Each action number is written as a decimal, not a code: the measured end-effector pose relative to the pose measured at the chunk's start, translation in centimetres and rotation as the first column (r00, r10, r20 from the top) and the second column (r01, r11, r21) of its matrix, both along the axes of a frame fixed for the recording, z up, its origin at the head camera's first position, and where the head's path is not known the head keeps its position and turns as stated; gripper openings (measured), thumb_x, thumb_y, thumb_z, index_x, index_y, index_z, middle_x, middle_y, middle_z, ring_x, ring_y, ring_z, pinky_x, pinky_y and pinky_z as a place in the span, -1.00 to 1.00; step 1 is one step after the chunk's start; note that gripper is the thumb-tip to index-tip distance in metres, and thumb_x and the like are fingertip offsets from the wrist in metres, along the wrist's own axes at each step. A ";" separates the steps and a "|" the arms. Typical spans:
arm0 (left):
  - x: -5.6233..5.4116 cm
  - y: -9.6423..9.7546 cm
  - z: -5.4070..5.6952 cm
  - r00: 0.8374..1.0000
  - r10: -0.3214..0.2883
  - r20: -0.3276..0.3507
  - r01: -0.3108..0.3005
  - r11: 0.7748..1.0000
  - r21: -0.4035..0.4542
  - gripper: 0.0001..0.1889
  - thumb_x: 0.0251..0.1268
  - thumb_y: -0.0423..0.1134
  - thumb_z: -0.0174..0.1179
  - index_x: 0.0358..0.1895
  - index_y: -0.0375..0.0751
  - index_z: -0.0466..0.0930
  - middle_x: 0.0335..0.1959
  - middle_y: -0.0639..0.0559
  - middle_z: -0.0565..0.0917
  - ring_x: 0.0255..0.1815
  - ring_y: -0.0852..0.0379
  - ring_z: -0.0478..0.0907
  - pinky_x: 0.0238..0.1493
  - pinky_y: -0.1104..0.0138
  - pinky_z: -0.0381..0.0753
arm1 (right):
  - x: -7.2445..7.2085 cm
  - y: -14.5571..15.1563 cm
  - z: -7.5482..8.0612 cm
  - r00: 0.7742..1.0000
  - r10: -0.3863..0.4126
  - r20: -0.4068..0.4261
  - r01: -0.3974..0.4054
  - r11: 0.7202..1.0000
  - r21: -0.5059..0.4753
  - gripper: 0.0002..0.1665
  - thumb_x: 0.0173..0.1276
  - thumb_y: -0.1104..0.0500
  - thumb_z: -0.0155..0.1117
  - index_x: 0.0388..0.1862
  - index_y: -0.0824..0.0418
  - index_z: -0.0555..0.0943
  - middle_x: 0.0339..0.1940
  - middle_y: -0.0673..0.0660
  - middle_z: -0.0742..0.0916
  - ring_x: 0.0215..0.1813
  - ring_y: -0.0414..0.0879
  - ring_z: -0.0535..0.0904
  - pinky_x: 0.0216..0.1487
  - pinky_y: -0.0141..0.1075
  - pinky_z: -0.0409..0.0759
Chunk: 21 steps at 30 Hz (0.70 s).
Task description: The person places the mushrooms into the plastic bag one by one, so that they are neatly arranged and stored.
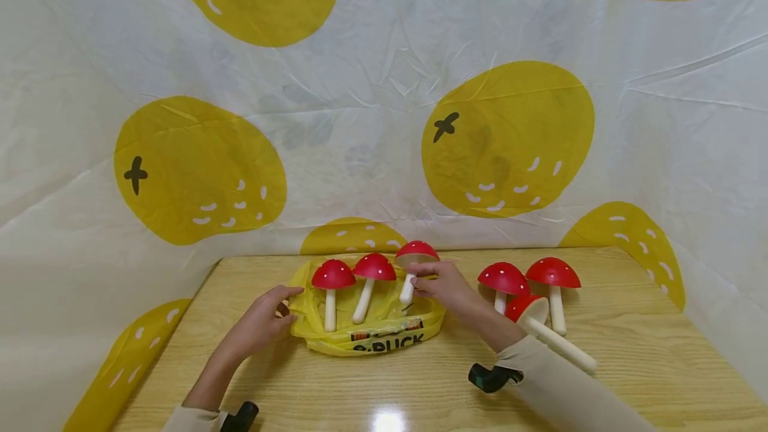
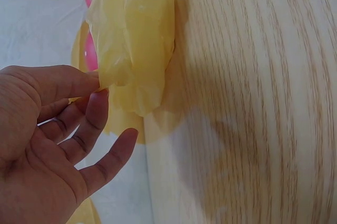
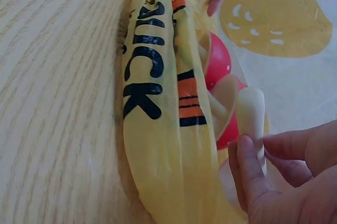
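Note:
A yellow plastic bag (image 1: 396,339) with black lettering lies on the table, its near side folded upright. My left hand (image 1: 261,319) pinches the bag's left edge between thumb and fingers; the left wrist view shows the crumpled plastic (image 2: 139,40) at the fingertips. My right hand (image 1: 450,292) grips a toy mushroom with a white-dotted red cap (image 1: 417,251) by its pale stem (image 3: 251,111), over the bag's right part. Two similar mushrooms, one at the left (image 1: 333,275) and one in the middle (image 1: 375,267), lie in the bag, stems toward me.
To the right, three more mushrooms lie on the wooden table (image 1: 336,392): a left one (image 1: 503,277), a back one (image 1: 553,273) and a front one (image 1: 564,345) beside my right forearm. A white sheet (image 1: 360,152) with yellow fruit prints hangs behind the table.

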State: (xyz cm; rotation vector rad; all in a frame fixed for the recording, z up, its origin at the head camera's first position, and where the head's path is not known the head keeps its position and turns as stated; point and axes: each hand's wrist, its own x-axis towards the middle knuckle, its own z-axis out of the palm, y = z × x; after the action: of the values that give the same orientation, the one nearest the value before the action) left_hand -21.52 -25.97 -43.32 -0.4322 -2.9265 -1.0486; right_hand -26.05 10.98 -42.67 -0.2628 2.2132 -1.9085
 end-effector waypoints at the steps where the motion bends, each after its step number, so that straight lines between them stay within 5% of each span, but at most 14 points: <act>1: 0.0 0.0 0.0 1.000 0.003 0.002 -0.003 1.000 -0.001 -0.49 0.29 -0.54 0.28 0.32 -0.37 0.51 0.15 -0.19 0.59 -0.18 0.08 0.56 -0.32 0.40 0.60 | 0.0 -0.1 -0.1 1.000 -0.002 0.001 0.002 1.000 0.001 -0.60 0.49 0.42 0.15 0.26 0.53 0.54 0.31 0.42 0.58 -0.04 -0.05 0.69 0.07 -0.16 0.68; 10: -0.1 0.0 0.0 1.000 0.001 0.011 -0.001 1.000 0.006 -0.49 0.29 -0.54 0.27 0.32 -0.37 0.51 0.16 -0.19 0.58 -0.17 0.08 0.56 -0.30 0.39 0.60 | 0.5 -0.9 -0.9 0.999 -0.005 -0.045 0.007 0.999 0.031 -0.57 0.47 0.48 0.12 0.28 0.56 0.51 0.37 0.44 0.53 0.06 0.04 0.67 0.11 -0.11 0.67; 21: 0.0 0.0 0.1 1.000 -0.001 0.009 0.001 1.000 0.001 -0.49 0.30 -0.53 0.27 0.33 -0.36 0.51 0.15 -0.18 0.58 -0.17 0.09 0.56 -0.31 0.39 0.60 | 0.9 -0.6 -1.3 0.998 0.055 -0.003 -0.054 0.989 0.138 -0.55 0.51 0.47 0.02 0.33 0.46 0.52 0.36 0.35 0.58 0.15 0.07 0.64 0.17 -0.12 0.63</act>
State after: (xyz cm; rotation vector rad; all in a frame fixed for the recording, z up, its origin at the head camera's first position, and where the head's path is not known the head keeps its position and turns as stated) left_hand -21.53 -25.96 -43.19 -0.4301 -2.9339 -1.0557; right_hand -25.14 10.40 -43.93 -0.3037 2.3044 -1.7203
